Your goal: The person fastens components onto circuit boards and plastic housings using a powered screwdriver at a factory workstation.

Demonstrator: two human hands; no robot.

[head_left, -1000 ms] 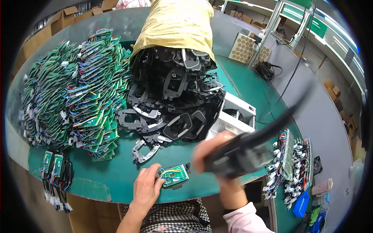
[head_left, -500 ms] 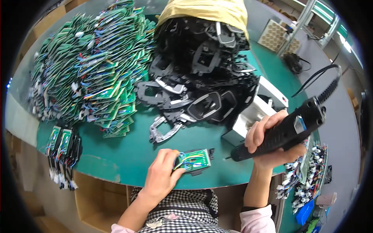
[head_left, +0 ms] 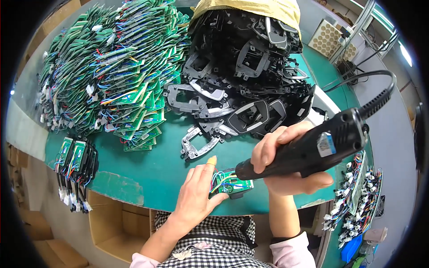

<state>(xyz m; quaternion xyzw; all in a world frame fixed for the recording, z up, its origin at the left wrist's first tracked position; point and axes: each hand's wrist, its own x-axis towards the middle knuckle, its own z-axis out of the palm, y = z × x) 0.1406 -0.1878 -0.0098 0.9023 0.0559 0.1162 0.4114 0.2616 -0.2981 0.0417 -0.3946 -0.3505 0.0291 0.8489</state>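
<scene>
My right hand (head_left: 286, 156) is wrapped round a black electric screwdriver (head_left: 308, 149), held slanting with its nose down at the right part of a green circuit board (head_left: 230, 184). The screwdriver's tip is hidden behind its nose and the board. That board sits on a black plastic part on the table and carries thin coloured wires. My left hand (head_left: 196, 192) steadies its left end between thumb and forefinger, the forefinger stretched along the far side, with a yellowish cover on its fingertip.
A big heap of wired circuit boards (head_left: 111, 71) stands back left. Black plastic frames (head_left: 250, 58) spill from a yellow sack (head_left: 250, 6). Finished-looking board units (head_left: 76, 156) hang over the left table edge (head_left: 118, 187); wire bundles (head_left: 353, 201) lie right. The screwdriver's cable (head_left: 389, 80) arches behind it.
My right hand has brought the screwdriver left and down onto the circuit board. The left forefinger has straightened out from its closer pinch. The whole view has shifted slightly.
</scene>
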